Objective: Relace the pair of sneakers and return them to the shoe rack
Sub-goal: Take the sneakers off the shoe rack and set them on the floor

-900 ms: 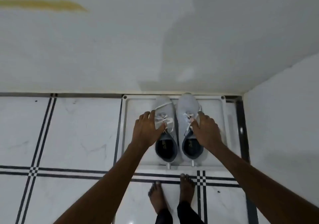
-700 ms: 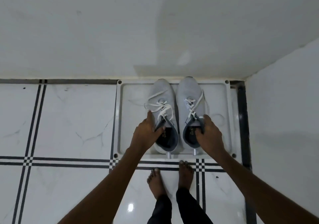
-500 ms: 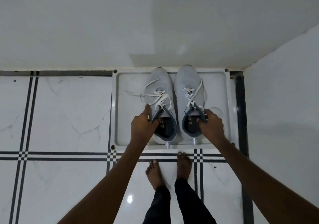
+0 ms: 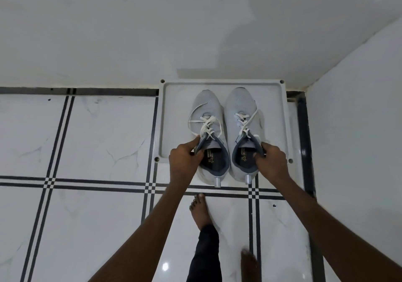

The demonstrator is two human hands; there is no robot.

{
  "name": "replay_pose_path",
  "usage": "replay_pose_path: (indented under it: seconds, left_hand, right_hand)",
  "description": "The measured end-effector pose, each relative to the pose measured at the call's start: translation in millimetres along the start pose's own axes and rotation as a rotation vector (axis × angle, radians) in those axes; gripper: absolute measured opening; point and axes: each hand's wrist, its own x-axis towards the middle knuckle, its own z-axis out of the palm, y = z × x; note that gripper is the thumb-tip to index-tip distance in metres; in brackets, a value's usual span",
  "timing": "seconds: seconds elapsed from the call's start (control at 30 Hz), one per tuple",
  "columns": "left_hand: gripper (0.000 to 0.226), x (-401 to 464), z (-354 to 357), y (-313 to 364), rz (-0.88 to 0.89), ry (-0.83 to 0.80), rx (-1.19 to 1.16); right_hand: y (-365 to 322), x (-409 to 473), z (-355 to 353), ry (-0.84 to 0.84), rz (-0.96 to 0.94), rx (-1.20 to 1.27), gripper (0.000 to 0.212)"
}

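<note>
Left hand (image 4: 185,157) grip pinches left sneaker (image 4: 210,138) collar; right hand (image 4: 272,158) grip pinches right sneaker (image 4: 243,133) collar. Both sneakers ahead of your grips, over shoe rack (image 4: 171,116) tray. Keep loose laces clear, heels level.

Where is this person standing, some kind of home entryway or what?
Probably a corner inside a home. White marble-look floor tiles with black stripes meet plain white walls, a low grey shoe tray sits in the corner, and the person's foot is bare.
</note>
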Motion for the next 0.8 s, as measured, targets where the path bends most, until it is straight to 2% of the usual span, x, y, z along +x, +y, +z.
replay_pose_path:
  seconds: [0.17, 0.33, 0.47, 0.67, 0.8]
  left_hand:
    - [0.045, -69.5, -2.8, -12.4, 0.024, 0.056, 0.053]
    - [0.042, -159.7, 4.1, -30.7, -0.041, 0.098, -0.070]
    - [0.043, -212.5, 16.5, -59.3, -0.077, 0.088, -0.033]
    - [0.040, -233.3, 57.9, -134.3, -0.080, 0.081, 0.068]
    - [0.043, -212.5, 109.7, -214.3, -0.058, 0.073, 0.090]
  right_hand:
    - [23.6, -62.3, 3.5, -0.011, -0.030, 0.023, 0.013]
    - [69.0, -134.2, 17.7, -0.018, -0.042, 0.055, 0.010]
    - [100.3, -182.2, 40.6, -0.043, -0.040, 0.074, 0.006]
    - [146.5, -200.3, 108.2, -0.064, 0.026, 0.030, 0.008]
    - [183.7, -178.6, 188.6, -0.054, 0.032, -0.002, 0.006]
